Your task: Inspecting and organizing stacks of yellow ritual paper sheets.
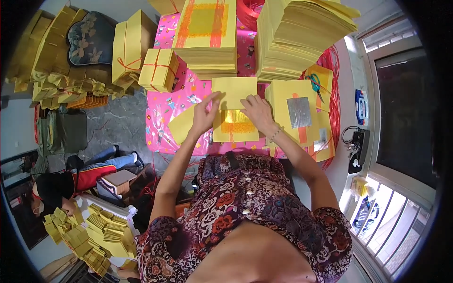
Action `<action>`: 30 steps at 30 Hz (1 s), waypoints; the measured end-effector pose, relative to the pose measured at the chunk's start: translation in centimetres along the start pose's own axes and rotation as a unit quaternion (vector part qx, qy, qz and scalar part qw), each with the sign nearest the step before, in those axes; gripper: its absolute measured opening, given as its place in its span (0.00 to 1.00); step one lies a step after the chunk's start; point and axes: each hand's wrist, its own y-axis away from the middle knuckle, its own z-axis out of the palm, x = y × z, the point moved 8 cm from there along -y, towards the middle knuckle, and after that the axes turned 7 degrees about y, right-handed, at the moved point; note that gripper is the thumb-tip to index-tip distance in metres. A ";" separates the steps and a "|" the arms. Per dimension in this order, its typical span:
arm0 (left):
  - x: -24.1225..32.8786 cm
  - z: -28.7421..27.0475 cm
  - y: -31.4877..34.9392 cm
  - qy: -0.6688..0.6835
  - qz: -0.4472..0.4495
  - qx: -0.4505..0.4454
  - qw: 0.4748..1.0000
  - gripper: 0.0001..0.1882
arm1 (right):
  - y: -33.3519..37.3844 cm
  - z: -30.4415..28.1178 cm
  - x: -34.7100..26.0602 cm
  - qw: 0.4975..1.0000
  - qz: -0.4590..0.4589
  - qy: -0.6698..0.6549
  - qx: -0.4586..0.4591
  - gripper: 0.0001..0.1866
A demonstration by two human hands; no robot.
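In front of me on the table lies a yellow joss paper sheet (234,88), with a shiny gold foil patch and an orange printed band on its near part. My left hand (205,116) is at its left edge, fingers bent and a little apart, the fingertips over the paper. From the other side my right hand (259,113) rests on the sheet's right edge with its fingers spread and bent. Another yellow sheet (181,126) sticks out under my left wrist. Right of my right hand is a stack of yellow paper (280,94) bearing a silver foil square (298,112).
Tall yellow paper stacks (207,59) stand along the far side of the pink tablecloth (158,113). Teal-handled scissors (314,83) lie at right beside red strings (336,94). Tied yellow bundles (158,70) stand far left. Another person (56,184) works at lower left among yellow papers.
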 end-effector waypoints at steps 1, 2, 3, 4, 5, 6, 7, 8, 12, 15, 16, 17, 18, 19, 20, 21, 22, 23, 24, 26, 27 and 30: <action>-0.9 -0.9 -0.1 0.026 0.019 0.084 0.996 0.21 | 0.0 0.1 -0.2 1.000 -0.003 -0.002 0.000 0.17; -1.5 -1.1 -0.2 0.025 0.018 0.088 0.996 0.21 | 0.0 0.2 -0.4 1.000 -0.014 0.015 0.000 0.16; -0.4 -1.8 -0.2 -0.078 0.067 0.140 0.985 0.21 | 0.0 0.3 -0.5 0.999 -0.022 0.034 0.000 0.15; 0.8 -2.2 0.1 -0.179 0.116 0.190 0.958 0.22 | 0.0 0.3 -0.4 0.999 -0.022 0.034 0.000 0.15; 0.8 -2.0 0.1 -0.179 0.116 0.189 0.959 0.22 | 0.1 0.2 -0.4 0.999 -0.028 0.032 0.007 0.14; 0.5 -2.1 0.1 -0.205 0.065 0.193 0.957 0.23 | 0.1 0.2 -0.5 0.999 -0.034 0.030 0.015 0.13; 0.1 -2.1 0.1 -0.230 0.015 0.195 0.953 0.24 | 0.1 0.2 -0.4 0.999 -0.034 0.029 0.015 0.13; 0.5 -2.0 0.0 -0.230 0.015 0.195 0.953 0.24 | 0.2 -0.1 -0.1 0.999 -0.028 0.013 0.032 0.11; -1.8 -0.6 -0.6 -0.035 -0.145 0.132 0.980 0.25 | -0.1 -1.6 -0.3 0.996 -0.034 -0.011 0.083 0.07; -2.7 0.5 -0.6 0.181 -0.142 0.149 0.962 0.22 | -0.4 -2.4 -0.5 0.995 -0.041 0.000 0.091 0.07; -2.7 0.6 -0.5 0.250 -0.131 0.153 0.947 0.20 | -0.4 -2.7 -0.6 0.995 -0.043 -0.003 0.090 0.07; -2.7 0.2 -0.2 0.250 -0.132 0.156 0.946 0.20 | -0.2 -3.1 -0.6 0.995 -0.037 -0.026 0.087 0.08; -2.6 -0.1 -0.1 0.282 -0.122 0.145 0.941 0.19 | -0.2 -3.8 -0.7 0.995 -0.031 -0.048 0.084 0.10; -2.7 -0.6 0.0 0.313 -0.111 0.134 0.934 0.18 | -0.4 -4.5 -1.3 0.995 -0.033 -0.051 0.083 0.10; -3.0 -1.6 0.5 0.313 -0.112 0.139 0.933 0.18 | -0.6 -5.6 -1.4 0.992 -0.006 -0.071 0.107 0.10; -3.3 -2.7 1.4 0.318 -0.103 0.142 0.932 0.18 | -0.4 -6.4 -1.3 0.987 0.023 -0.090 0.130 0.10; -3.5 -3.8 2.2 0.322 -0.095 0.143 0.931 0.19 | 0.1 -6.4 -1.5 0.987 0.023 -0.091 0.128 0.10; -4.2 -5.0 3.4 0.309 -0.113 0.163 0.930 0.17 | 0.6 -6.6 -1.3 0.985 0.038 -0.102 0.135 0.10; -4.9 -6.0 4.5 0.309 -0.115 0.165 0.930 0.17 | 1.1 -6.7 -1.2 0.982 0.053 -0.113 0.142 0.10; -7.9 -8.2 7.3 0.367 -0.136 0.228 0.891 0.16 | 2.1 -6.4 -1.5 0.983 0.062 -0.122 0.121 0.09; -8.8 -8.9 8.4 0.367 -0.137 0.230 0.891 0.16 | 2.6 -5.9 -1.4 0.984 0.073 -0.129 0.103 0.08; -11.8 -10.4 11.9 0.357 -0.161 0.278 0.877 0.14 | 4.2 -5.3 -1.3 0.985 0.083 -0.119 0.092 0.08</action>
